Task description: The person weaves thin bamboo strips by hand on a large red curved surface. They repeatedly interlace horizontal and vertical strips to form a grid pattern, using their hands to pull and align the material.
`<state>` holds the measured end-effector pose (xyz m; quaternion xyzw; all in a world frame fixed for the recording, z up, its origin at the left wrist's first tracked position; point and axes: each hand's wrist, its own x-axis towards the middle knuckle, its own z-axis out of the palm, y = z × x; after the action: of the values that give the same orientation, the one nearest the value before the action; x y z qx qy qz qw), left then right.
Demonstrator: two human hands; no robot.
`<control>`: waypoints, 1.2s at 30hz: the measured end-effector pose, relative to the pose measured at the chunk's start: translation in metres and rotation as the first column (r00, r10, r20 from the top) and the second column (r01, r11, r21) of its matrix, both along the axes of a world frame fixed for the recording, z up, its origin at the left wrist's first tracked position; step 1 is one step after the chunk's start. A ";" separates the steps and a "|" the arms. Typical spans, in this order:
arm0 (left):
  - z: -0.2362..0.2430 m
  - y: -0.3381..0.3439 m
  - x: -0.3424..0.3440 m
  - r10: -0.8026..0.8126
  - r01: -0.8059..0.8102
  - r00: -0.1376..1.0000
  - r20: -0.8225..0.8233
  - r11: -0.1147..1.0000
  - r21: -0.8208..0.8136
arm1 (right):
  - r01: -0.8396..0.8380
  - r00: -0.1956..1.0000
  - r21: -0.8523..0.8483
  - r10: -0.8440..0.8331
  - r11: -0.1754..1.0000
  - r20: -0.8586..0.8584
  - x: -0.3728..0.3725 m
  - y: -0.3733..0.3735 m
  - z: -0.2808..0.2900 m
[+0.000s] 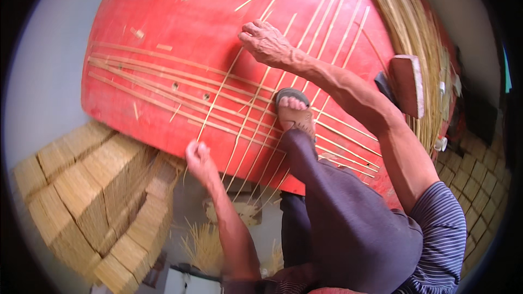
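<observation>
Thin pale bamboo strips [163, 88] lie crossed in a loose lattice on a red board [147, 11]. My left hand [200, 162] is pinched at the board's near edge, on the lower end of the leftmost slanting bamboo strip [220, 93]. Farther up that same strip, my right hand [265, 41] is closed with its fingers curled down; the strip passes beneath them, and the exact grip is hidden. My sandalled foot [296, 110] stands on the lattice where strips cross, to the right of both hands.
Stacked bundles of cut strips [81, 177] stand at the lower left. Long strips [406, 16] curve along the board's right rim, beside a brick-like block [407, 86]. More bundles [479, 179] sit at far right. Loose slivers [204, 245] lie on the floor below the board.
</observation>
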<state>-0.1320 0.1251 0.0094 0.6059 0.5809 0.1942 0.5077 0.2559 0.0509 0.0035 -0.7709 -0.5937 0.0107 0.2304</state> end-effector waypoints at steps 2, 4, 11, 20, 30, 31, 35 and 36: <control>0.011 0.002 0.036 -0.228 0.331 0.905 -0.359 0.907 0.260 | -0.078 0.992 -0.037 0.074 0.996 -0.107 -0.015 -0.002 -0.006; 0.017 0.003 0.053 -0.258 0.350 0.899 -0.354 0.909 0.226 | -0.152 0.971 -0.089 0.132 0.984 -0.202 -0.035 0.006 -0.006; -0.009 -0.011 0.037 -0.276 0.426 0.879 -0.390 0.822 0.378 | -0.153 0.952 -0.032 0.139 0.988 -0.273 -0.060 0.004 -0.023; 0.007 -0.051 0.039 -0.313 0.424 0.883 -0.350 0.852 0.308 | -0.190 0.946 -0.030 0.175 0.981 -0.272 -0.051 -0.024 -0.027; 0.000 -0.066 0.042 -0.260 0.355 0.917 -0.302 0.876 0.326 | -0.230 0.923 0.031 0.228 0.973 -0.309 -0.046 -0.024 -0.030; 0.000 -0.066 0.043 -0.258 0.350 0.920 -0.296 0.879 0.324 | -0.236 0.923 0.036 0.236 0.971 -0.303 -0.045 -0.025 -0.030; -0.001 -0.067 0.042 -0.247 0.338 0.926 -0.284 0.879 0.336 | -0.281 0.920 0.045 0.283 0.959 -0.273 -0.041 -0.025 -0.031; -0.001 -0.067 0.042 -0.247 0.340 0.926 -0.286 0.876 0.343 | -0.293 0.916 0.033 0.291 0.956 -0.277 -0.040 -0.025 -0.031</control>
<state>-0.0902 0.0583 0.0081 0.7941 0.4872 0.1523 0.3299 0.2157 0.0258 -0.0276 -0.6656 -0.6635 0.1559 0.3040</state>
